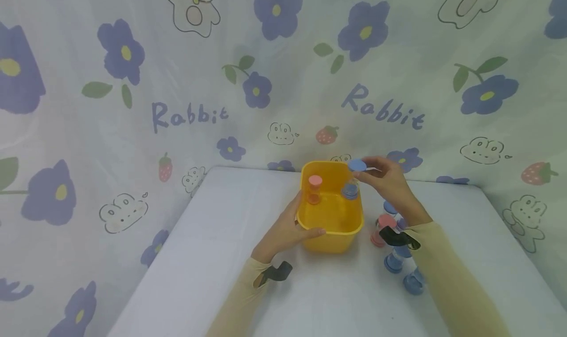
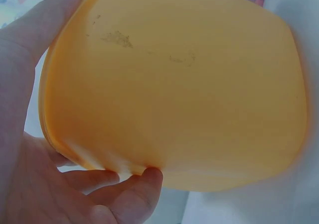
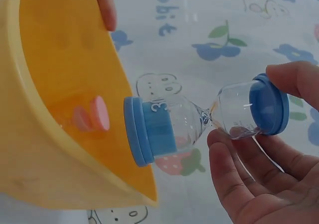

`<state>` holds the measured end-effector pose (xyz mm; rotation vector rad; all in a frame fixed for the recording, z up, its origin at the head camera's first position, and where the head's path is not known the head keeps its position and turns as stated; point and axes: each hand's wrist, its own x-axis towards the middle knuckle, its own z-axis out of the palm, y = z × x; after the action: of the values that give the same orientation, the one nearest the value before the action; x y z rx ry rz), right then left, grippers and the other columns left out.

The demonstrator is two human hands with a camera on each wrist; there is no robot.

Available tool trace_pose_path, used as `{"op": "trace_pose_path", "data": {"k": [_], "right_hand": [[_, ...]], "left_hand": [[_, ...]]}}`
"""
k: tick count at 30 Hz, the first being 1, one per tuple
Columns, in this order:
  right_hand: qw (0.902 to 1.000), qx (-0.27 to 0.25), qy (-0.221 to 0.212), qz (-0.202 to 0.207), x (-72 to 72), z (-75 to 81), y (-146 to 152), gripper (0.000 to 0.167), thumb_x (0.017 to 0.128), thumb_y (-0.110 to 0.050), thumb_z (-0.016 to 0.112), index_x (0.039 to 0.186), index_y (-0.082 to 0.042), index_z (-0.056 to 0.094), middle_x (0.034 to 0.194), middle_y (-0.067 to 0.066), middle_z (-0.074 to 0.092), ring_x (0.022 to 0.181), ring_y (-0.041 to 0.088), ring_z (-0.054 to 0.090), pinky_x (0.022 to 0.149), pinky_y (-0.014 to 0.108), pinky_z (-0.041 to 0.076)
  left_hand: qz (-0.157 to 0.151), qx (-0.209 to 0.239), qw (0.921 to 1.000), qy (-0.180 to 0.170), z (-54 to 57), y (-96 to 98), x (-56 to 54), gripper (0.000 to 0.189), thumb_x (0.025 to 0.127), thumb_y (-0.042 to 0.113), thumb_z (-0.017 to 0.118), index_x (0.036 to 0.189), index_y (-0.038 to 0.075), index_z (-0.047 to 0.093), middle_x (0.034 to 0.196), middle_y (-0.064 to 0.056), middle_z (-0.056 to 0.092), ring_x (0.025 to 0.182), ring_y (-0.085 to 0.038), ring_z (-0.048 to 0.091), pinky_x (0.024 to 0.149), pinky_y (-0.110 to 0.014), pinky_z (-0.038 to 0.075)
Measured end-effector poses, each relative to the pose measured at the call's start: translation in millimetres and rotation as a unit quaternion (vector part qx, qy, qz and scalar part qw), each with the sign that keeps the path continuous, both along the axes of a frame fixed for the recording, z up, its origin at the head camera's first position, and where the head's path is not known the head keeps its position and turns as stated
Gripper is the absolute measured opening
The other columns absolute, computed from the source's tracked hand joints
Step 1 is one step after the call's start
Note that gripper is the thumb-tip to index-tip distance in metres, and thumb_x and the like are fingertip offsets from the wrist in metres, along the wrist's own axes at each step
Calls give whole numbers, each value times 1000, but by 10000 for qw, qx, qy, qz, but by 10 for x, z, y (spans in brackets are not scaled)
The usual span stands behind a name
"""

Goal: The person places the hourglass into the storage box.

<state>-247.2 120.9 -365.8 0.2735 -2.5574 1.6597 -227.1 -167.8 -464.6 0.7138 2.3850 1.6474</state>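
A yellow plastic bin (image 1: 332, 243) stands on the table. My left hand (image 1: 287, 232) grips its left side, thumb over the near rim and fingers along the outer wall (image 2: 174, 99). My right hand (image 1: 391, 180) pinches a blue-capped hourglass sand timer (image 3: 189, 122) by its top cap and upper bulb. Blue sand sits in the lower bulb. In the head view this timer overlaps the bin's right side; whether it touches the bin I cannot tell. Inside the bin, at the left, a pink hourglass (image 1: 314, 189) stands upright.
Right of the bin, partly under my right forearm, are a pink hourglass (image 1: 384, 224), several blue ones (image 1: 395, 260) and a purple-capped one (image 1: 401, 224). A patterned curtain (image 1: 283, 81) hangs behind the white table (image 1: 212, 258).
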Motion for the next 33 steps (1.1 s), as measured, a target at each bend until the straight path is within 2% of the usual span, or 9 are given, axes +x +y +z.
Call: {"op": "trace_pose_path", "data": {"k": [6, 10, 16, 21, 27, 30, 33], "right_hand": [[9994, -260, -23, 214, -127, -89, -153, 51, 94, -32, 77, 134, -6, 61, 135, 13, 63, 100, 0, 69, 117, 54, 47], [9992, -233, -237, 229, -179, -129, -231, 54, 93, -36, 78, 135, -7, 60, 135, 12, 63, 105, 8, 70, 115, 50, 50], [9986, -209, -430, 246, -246, -214, -296, 56, 92, -35, 79, 136, -7, 59, 136, 15, 62, 117, 28, 68, 112, 49, 52], [9982, -167, -512, 273, -317, -302, -334, 53, 92, -33, 79, 135, -9, 60, 135, 14, 63, 121, 34, 67, 112, 52, 52], [9964, 146, -793, 270, -365, -328, -412, 59, 90, -41, 80, 136, -11, 59, 138, 13, 62, 129, 37, 62, 115, 55, 49], [9957, 364, -772, 362, -376, -349, -445, 59, 89, -44, 80, 135, -14, 60, 135, 11, 63, 126, 34, 60, 113, 54, 50], [9952, 518, -713, 419, -386, -373, -467, 52, 90, -40, 79, 132, -14, 61, 130, 11, 64, 124, 33, 60, 112, 54, 51]], "left_hand": [[-60, 53, 10000, 26, -1, 10, -29, 103, 80, 49, 87, 156, 55, 18, 149, 24, 46, 129, -8, 56, 120, -55, 44], [-114, 106, 9998, 94, 4, 27, -49, 100, 79, 51, 87, 154, 55, 21, 148, 23, 48, 128, -7, 57, 119, -54, 45], [-76, 80, 9998, 146, 20, 47, -49, 99, 80, 51, 87, 154, 54, 22, 148, 22, 48, 127, -6, 57, 117, -45, 48], [-88, 197, 9998, 13, 33, 55, -53, 99, 80, 49, 87, 154, 55, 21, 149, 23, 47, 129, -6, 56, 119, -52, 45], [-196, 257, 9993, 169, 30, 58, -82, 101, 81, 47, 87, 156, 53, 20, 155, 10, 47, 131, -7, 56, 120, -56, 42], [-213, 263, 9992, 228, 31, 54, -87, 102, 81, 47, 87, 157, 51, 19, 156, 6, 46, 131, -9, 56, 120, -57, 43], [-165, 230, 9994, 222, 37, 54, -90, 102, 81, 48, 87, 157, 52, 19, 157, 6, 46, 131, -10, 56, 119, -56, 44]]}}
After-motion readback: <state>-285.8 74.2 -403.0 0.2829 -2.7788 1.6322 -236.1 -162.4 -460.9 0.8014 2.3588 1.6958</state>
